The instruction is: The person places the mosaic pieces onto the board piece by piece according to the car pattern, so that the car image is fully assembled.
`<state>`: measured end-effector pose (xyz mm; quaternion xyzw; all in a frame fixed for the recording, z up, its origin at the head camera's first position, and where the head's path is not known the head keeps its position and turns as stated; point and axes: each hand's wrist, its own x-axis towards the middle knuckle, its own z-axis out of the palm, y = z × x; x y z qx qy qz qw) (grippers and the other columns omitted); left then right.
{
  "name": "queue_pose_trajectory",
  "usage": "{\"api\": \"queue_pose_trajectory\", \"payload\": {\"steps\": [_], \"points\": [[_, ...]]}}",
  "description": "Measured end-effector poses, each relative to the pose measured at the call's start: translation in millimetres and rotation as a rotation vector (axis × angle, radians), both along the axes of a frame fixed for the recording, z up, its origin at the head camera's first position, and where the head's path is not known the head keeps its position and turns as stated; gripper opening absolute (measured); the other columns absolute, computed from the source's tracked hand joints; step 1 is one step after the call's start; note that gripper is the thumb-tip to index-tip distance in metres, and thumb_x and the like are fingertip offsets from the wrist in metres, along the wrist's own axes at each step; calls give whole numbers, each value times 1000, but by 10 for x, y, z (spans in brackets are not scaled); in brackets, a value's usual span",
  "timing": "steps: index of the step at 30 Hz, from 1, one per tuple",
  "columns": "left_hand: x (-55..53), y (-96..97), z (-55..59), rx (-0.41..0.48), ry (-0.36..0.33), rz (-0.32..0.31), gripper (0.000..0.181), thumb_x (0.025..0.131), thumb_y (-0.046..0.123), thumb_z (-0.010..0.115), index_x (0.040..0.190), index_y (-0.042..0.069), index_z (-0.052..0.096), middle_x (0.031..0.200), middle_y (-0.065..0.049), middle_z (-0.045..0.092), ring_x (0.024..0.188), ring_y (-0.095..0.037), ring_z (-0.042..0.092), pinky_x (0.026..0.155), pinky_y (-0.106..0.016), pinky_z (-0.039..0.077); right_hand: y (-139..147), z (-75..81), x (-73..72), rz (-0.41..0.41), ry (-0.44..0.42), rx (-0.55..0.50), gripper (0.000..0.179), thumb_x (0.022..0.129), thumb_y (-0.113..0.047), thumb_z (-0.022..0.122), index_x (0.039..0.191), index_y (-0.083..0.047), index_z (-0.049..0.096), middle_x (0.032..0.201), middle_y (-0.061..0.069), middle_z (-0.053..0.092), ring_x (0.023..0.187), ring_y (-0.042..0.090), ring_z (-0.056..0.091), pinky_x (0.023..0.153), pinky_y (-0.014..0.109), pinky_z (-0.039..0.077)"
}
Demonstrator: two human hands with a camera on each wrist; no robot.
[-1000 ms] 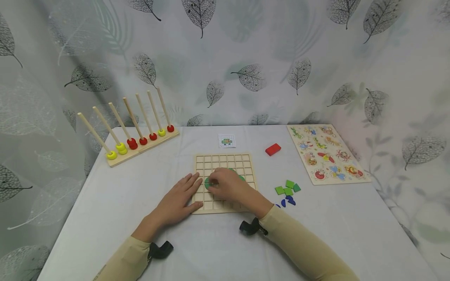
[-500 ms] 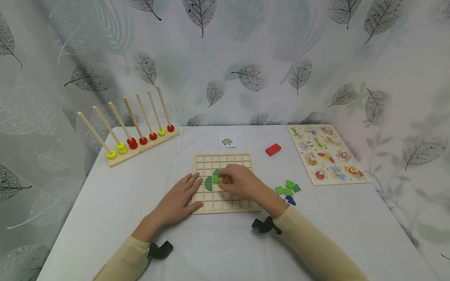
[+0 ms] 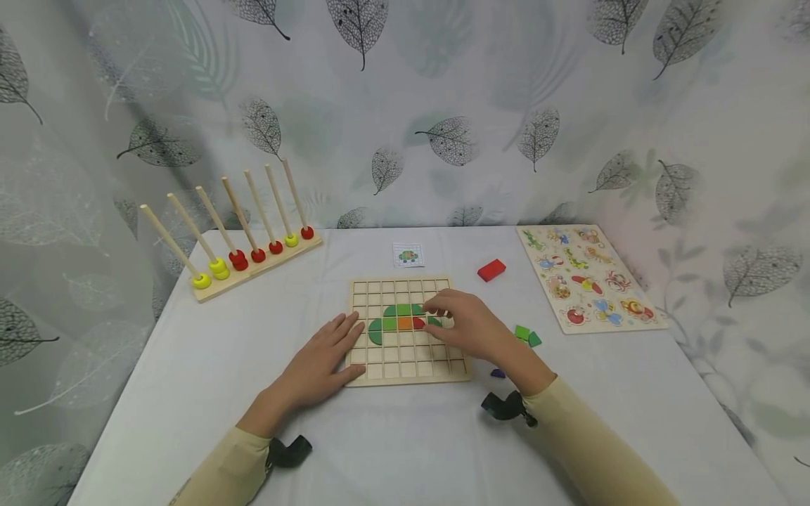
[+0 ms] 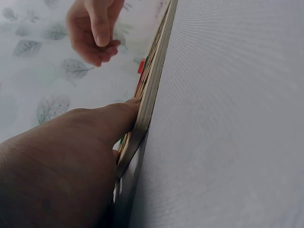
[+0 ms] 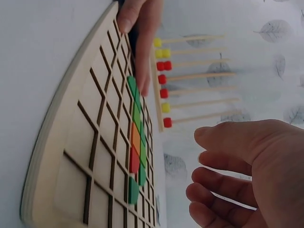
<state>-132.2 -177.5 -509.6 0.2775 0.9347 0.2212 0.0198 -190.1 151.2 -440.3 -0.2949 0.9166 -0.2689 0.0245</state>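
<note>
2 hands: L [image 3: 323, 358] on bd. [image 3: 405, 376], R [image 3: 470, 322] above

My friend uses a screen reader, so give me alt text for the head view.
A person's right hand hovers by green, orange and red tiles in a wooden grid; the left hand rests on its left edge. Beyond are a card and red block, a bead rack at left, a puzzle at right.
</note>
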Motion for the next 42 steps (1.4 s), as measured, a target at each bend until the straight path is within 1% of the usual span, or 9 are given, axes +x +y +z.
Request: {"api": "queue_pose_trajectory", "payload": {"steps": [4, 7, 12, 16, 23, 29, 34, 37, 42], "points": [[7, 0, 6, 0, 2, -1, 84, 106, 49, 66, 170, 6, 33, 179, -12, 23, 165, -36, 17, 132, -54, 19, 149, 31, 5, -19, 2, -23, 33, 95, -18, 87, 125, -6, 78, 117, 6, 75, 101, 23, 66, 87, 40, 61], [9, -1, 6, -2, 3, -2, 84, 106, 49, 66, 170, 5, 33, 179, -12, 23, 165, -36, 17, 132, -53, 19, 255, 43, 5, -23, 23, -44, 31, 95, -16, 86, 124, -5, 77, 115, 6, 75, 100, 23, 66, 86, 44, 61], [6, -2, 5, -8, 0, -1, 84, 106, 49, 66, 170, 5, 33, 179, -12, 23, 165, -36, 16, 132, -53, 19, 417, 59, 20, -46, 48, -59, 31, 95, -14, 86, 124, -7, 77, 114, 7, 75, 98, 22, 66, 85, 45, 61], [-1, -7, -1, -8, 3, -4, 84, 106, 49, 66, 170, 6, 33, 179, -11, 23, 165, -36, 16, 132, -53, 19, 528, 63, 36, -74, 49, -59, 32, 94, -14, 87, 125, -10, 77, 115, 6, 75, 99, 21, 66, 86, 46, 61], [-9, -16, -21, -3, 5, -7, 84, 107, 50, 65, 171, 6, 32, 179, -11, 22, 165, -35, 16, 132, -53, 19, 725, 49, 48, -103, 40, -79, 32, 95, -13, 85, 126, -10, 77, 115, 7, 74, 103, 31, 68, 87, 51, 61], [-8, -15, -25, -6, 9, -12, 84, 107, 51, 64, 171, 6, 33, 179, -11, 23, 165, -35, 16, 132, -53, 19, 880, 23, 55, -127, 51, -89, 32, 94, -13, 87, 124, -11, 77, 116, 4, 74, 102, 31, 69, 87, 50, 61], [-9, -13, -17, -6, 14, -10, 84, 107, 51, 63, 171, 7, 32, 179, -11, 23, 165, -35, 16, 132, -53, 20, 952, 1, 58, -151, 50, -72, 33, 95, -13, 86, 125, -8, 77, 118, 9, 75, 102, 27, 69, 88, 49, 61], [-10, -12, -11, -5, 16, -8, 84, 107, 51, 64, 171, 6, 33, 179, -11, 23, 165, -35, 16, 131, -53, 20, 985, -12, 66, -163, 39, -69, 32, 95, -13, 86, 125, -7, 77, 120, 10, 75, 102, 26, 69, 88, 49, 61], [-8, -9, -4, -2, 11, -10, 83, 107, 50, 64, 170, 6, 33, 179, -12, 23, 165, -35, 17, 131, -54, 20, 1050, -21, 87, -181, 18, -68, 32, 95, -12, 85, 125, -7, 77, 122, 10, 75, 103, 28, 69, 89, 51, 61]]}}
